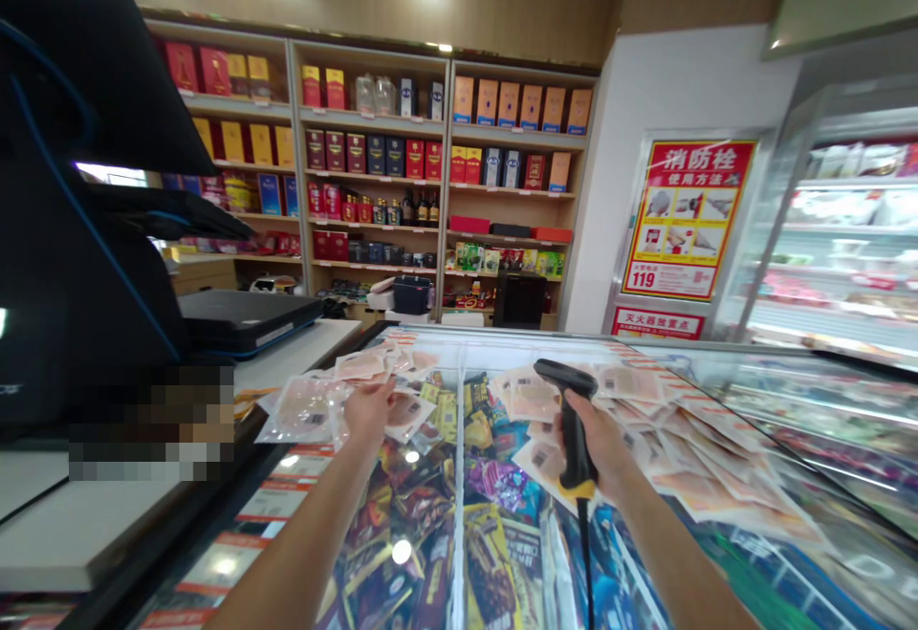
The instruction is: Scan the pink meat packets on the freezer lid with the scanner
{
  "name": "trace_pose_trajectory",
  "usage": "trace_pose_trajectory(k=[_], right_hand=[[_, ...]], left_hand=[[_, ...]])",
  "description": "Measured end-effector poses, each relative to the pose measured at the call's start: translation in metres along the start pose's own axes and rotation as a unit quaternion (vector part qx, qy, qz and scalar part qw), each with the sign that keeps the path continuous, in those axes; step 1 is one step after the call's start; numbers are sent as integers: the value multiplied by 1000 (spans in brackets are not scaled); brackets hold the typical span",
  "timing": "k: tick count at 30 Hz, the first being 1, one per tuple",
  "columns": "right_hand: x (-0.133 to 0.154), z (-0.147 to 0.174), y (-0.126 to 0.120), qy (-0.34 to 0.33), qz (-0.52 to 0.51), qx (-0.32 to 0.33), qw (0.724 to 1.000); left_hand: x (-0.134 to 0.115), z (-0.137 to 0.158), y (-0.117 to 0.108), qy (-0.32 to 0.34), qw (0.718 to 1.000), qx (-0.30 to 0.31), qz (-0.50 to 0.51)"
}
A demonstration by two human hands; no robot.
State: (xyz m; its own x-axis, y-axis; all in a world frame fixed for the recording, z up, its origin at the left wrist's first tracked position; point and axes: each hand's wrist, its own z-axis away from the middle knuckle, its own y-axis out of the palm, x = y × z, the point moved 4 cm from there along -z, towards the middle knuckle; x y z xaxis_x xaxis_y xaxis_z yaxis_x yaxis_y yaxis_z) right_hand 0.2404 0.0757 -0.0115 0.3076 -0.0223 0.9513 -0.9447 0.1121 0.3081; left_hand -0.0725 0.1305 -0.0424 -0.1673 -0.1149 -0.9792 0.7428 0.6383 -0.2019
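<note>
Gap betw. L pkts & R pkts — scanner crowds R side.

Right of frame, I'm reading 消防栓, 使用方法 and a bold 119 on the red poster; 灭火器放置点 on the red sign just below.

The only camera sat on the person's head, looking forward and down across the freezer, left hand and right hand near, shelves farther off
</note>
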Motion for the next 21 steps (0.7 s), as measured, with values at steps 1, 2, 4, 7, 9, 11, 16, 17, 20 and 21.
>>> trace_pose_trajectory(k=[1, 2, 4, 7, 9, 11, 16, 17, 20, 21], right_hand=[[0, 0, 0, 1, -5, 2, 1000], [0, 1, 1, 3, -8, 6, 1000], [1, 2, 2, 7, -8, 11, 1000], [1, 5, 4, 14, -8, 17, 1000], [2, 6, 4, 17, -10, 19, 1000], [1, 5, 4, 17, -14, 21, 1000], [0, 3, 2, 17, -21, 24, 999], [-1, 3, 2, 18, -22, 24, 999], [-1, 4, 3, 25, -27, 19, 999], [-1, 4, 3, 28, -30, 17, 999]], left_hand=[[2, 2, 1, -27, 999, 11, 36], [3, 4, 3, -53, 996, 22, 71], [5, 9, 7, -102, 984, 48, 135], [3, 14, 12, -160, 962, 82, 205], [0, 17, 12, -181, 949, 99, 237], [-3, 20, 11, -190, 940, 112, 261], [-5, 22, 8, -207, 928, 120, 286], [-4, 21, 8, -212, 928, 117, 282], [2, 11, 11, -216, 937, 99, 257], [4, 8, 12, -211, 942, 91, 245]])
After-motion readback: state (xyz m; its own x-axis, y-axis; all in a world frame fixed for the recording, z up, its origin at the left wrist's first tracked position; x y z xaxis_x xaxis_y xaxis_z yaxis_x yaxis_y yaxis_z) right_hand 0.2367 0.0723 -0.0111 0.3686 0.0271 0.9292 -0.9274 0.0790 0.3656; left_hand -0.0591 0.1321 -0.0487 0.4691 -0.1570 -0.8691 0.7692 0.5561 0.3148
